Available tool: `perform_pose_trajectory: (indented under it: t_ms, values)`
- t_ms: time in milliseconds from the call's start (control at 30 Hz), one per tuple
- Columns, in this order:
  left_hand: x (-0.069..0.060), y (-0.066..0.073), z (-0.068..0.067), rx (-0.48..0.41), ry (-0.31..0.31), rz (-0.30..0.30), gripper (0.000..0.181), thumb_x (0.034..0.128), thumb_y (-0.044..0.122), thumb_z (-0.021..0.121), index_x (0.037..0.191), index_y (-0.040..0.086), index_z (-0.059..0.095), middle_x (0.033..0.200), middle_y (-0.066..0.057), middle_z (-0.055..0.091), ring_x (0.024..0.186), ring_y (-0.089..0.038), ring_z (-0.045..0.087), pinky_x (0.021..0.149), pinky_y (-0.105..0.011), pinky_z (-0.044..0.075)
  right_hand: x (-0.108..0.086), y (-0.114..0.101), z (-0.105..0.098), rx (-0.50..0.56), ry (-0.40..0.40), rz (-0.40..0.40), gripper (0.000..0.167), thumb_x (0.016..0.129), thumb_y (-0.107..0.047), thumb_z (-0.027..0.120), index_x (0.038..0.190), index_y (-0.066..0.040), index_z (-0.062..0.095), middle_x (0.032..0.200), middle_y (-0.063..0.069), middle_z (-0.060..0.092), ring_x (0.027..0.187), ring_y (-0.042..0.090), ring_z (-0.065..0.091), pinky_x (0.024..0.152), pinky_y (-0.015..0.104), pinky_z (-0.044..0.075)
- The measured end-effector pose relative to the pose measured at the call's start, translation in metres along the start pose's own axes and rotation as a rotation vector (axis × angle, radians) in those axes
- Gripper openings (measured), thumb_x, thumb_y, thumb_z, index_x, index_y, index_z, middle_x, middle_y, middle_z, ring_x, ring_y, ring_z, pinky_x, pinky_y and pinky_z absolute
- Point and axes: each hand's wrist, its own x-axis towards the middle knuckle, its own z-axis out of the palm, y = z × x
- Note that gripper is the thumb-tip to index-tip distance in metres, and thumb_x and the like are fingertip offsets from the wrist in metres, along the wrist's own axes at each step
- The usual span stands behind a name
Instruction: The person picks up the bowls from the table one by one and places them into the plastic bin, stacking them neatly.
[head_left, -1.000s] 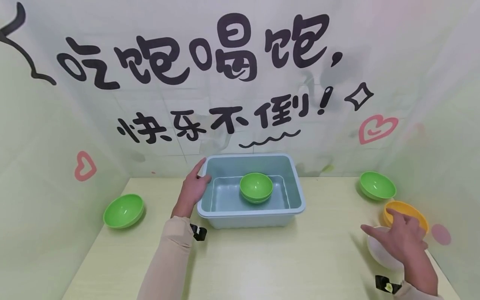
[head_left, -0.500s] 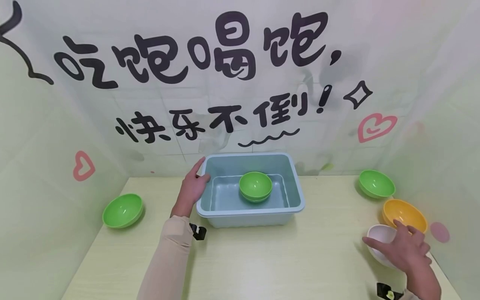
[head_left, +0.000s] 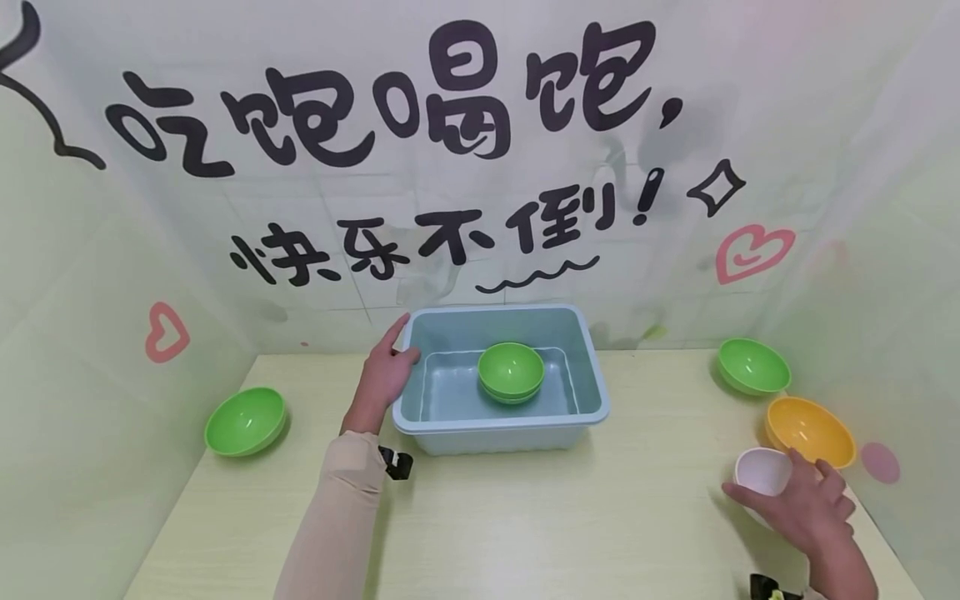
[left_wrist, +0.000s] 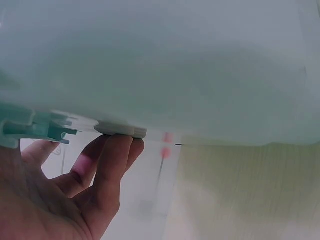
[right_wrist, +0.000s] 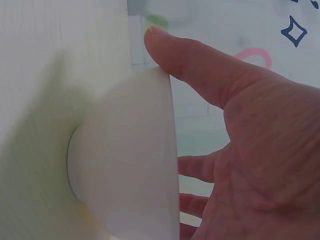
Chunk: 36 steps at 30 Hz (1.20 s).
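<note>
My left hand (head_left: 386, 371) grips the left rim of a light blue plastic basin (head_left: 495, 439). The left wrist view has its curled fingers up against the underside of that rim. Inside the basin are green bowls (head_left: 512, 368), stacked one in another. Over at the right, my right hand (head_left: 806, 504) is spread over a small white bowl (head_left: 761, 471). Its thumb touches the bowl's rim in the right wrist view, and the other fingers show beyond the rim, not curled round it. The white bowl (right_wrist: 135, 155) stands with its foot on the table.
A yellow bowl (head_left: 810, 432) stands just behind the white one, close to the right wall. Farther back is a green bowl (head_left: 753, 367). Another green bowl (head_left: 246, 422) is by the left wall. A printed curtain (head_left: 420, 183) rises behind the pale table (head_left: 555, 525).
My right hand has drawn back from over the yellow bowl and settled around the white bowl, uncovering more of both. The left hand and basin have stayed in place.
</note>
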Motion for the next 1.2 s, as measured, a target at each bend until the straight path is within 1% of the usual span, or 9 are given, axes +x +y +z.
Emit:
perform_pose_trajectory:
  t_ms: [133, 233, 367, 467, 533, 633, 800, 1067, 1200]
  values:
    - [0.0000, -0.0002, -0.0007, 0.001, 0.000, 0.002, 0.069, 0.0964, 0.032, 0.047, 0.161, 0.042, 0.025, 0.116, -0.016, 0.061, 0.098, -0.027, 0.056, 0.080, -0.038, 0.046, -0.0014, -0.0021, 0.0014, -0.002, 0.009, -0.029, 0.114, 0.078, -0.053, 0.080, 0.151, 0.009, 0.018, 0.148, 0.053, -0.004, 0.125, 0.074, 0.011, 0.087, 0.074, 0.031]
    - [-0.0001, 0.0001, -0.0014, -0.003, -0.004, -0.003, 0.069, 0.0968, 0.031, 0.047, 0.161, 0.042, 0.025, 0.116, -0.016, 0.060, 0.098, -0.027, 0.055, 0.080, -0.037, 0.046, -0.0029, -0.0037, 0.0022, -0.005, 0.008, -0.031, 0.115, 0.078, -0.053, 0.080, 0.153, 0.008, 0.017, 0.148, 0.053, -0.005, 0.124, 0.075, 0.012, 0.087, 0.074, 0.030]
    - [0.0000, 0.0012, -0.0013, -0.016, -0.008, -0.010, 0.069, 0.0964, 0.031, 0.047, 0.161, 0.043, 0.025, 0.117, -0.016, 0.060, 0.098, -0.027, 0.056, 0.080, -0.037, 0.047, -0.0044, -0.0055, 0.0037, -0.013, 0.005, -0.025, 0.119, 0.077, -0.055, 0.080, 0.155, 0.006, 0.014, 0.148, 0.052, -0.001, 0.122, 0.073, 0.015, 0.088, 0.072, 0.031]
    - [-0.0005, 0.0021, -0.0008, -0.021, -0.010, -0.013, 0.069, 0.0962, 0.031, 0.048, 0.161, 0.043, 0.025, 0.117, -0.016, 0.060, 0.098, -0.027, 0.056, 0.080, -0.037, 0.048, -0.0041, -0.0059, 0.0050, -0.015, 0.007, -0.038, 0.119, 0.077, -0.054, 0.081, 0.154, 0.006, 0.013, 0.146, 0.052, 0.003, 0.118, 0.070, 0.017, 0.088, 0.068, 0.028]
    - [-0.0012, 0.0022, -0.0008, -0.021, -0.012, -0.013, 0.069, 0.0965, 0.031, 0.047, 0.161, 0.043, 0.025, 0.117, -0.017, 0.060, 0.098, -0.027, 0.056, 0.079, -0.037, 0.048, -0.0033, -0.0054, 0.0057, -0.015, 0.003, -0.050, 0.120, 0.077, -0.053, 0.081, 0.153, 0.008, 0.012, 0.144, 0.053, 0.004, 0.115, 0.070, 0.017, 0.088, 0.067, 0.027]
    - [-0.0023, 0.0021, -0.0010, -0.021, -0.012, -0.017, 0.069, 0.0966, 0.031, 0.047, 0.161, 0.042, 0.025, 0.117, -0.017, 0.060, 0.099, -0.027, 0.055, 0.080, -0.037, 0.047, -0.0022, -0.0049, 0.0069, -0.010, 0.000, -0.063, 0.120, 0.076, -0.052, 0.082, 0.152, 0.010, 0.011, 0.143, 0.054, 0.003, 0.114, 0.072, 0.018, 0.088, 0.067, 0.025]
    - [-0.0026, 0.0014, -0.0014, -0.021, -0.007, -0.018, 0.069, 0.0969, 0.031, 0.047, 0.161, 0.043, 0.025, 0.118, -0.016, 0.060, 0.100, -0.027, 0.055, 0.082, -0.038, 0.046, -0.0012, -0.0049, 0.0067, -0.012, -0.010, -0.068, 0.120, 0.077, -0.051, 0.082, 0.152, 0.009, 0.010, 0.143, 0.055, 0.003, 0.113, 0.073, 0.019, 0.089, 0.068, 0.025]
    - [-0.0006, 0.0013, -0.0004, -0.020, -0.004, -0.012, 0.069, 0.0963, 0.031, 0.048, 0.161, 0.042, 0.026, 0.115, -0.016, 0.059, 0.098, -0.027, 0.054, 0.080, -0.038, 0.046, -0.0015, -0.0059, 0.0041, -0.018, -0.025, -0.046, 0.119, 0.078, -0.053, 0.081, 0.153, 0.009, 0.012, 0.141, 0.054, 0.008, 0.108, 0.067, 0.022, 0.089, 0.066, 0.026]
    - [0.0003, -0.0003, -0.0002, -0.018, -0.006, -0.017, 0.069, 0.0969, 0.032, 0.048, 0.161, 0.043, 0.025, 0.116, -0.016, 0.059, 0.099, -0.027, 0.054, 0.081, -0.038, 0.046, -0.0016, -0.0062, 0.0021, -0.019, -0.004, -0.082, 0.116, 0.079, -0.053, 0.079, 0.151, 0.011, 0.014, 0.137, 0.055, 0.013, 0.109, 0.066, 0.022, 0.087, 0.066, 0.025]
